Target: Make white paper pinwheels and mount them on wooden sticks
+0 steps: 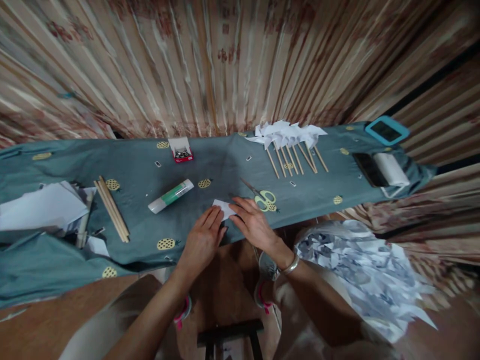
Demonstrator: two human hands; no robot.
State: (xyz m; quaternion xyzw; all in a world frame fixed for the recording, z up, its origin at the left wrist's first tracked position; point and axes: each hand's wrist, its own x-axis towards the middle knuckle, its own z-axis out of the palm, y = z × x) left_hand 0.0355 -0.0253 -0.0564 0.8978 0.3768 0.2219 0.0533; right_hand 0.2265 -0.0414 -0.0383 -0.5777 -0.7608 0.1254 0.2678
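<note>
A small folded piece of white paper [224, 208] lies on the cloth near the table's front edge. My left hand [206, 232] holds it from the left, fingers close together over its edge and thumb to the right. From the other side, my right hand [255, 222] grips the paper's right edge between thumb and fingers; a bangle circles that wrist. Just beyond the right hand are scissors with pale green handles [265, 200]. A glue stick [171, 196] with a green label lies left of the paper. The undersides of my fingers are hidden.
Paper pinwheels on wooden sticks [290, 135] lie at the back right. Further left are a small red box of metal pieces [182, 155], loose sticks [112, 210] and paper sheets [45, 205]. A blue-framed device [387, 130] and phone [369, 169] sit right; a bag of folded papers [356, 270] stands below.
</note>
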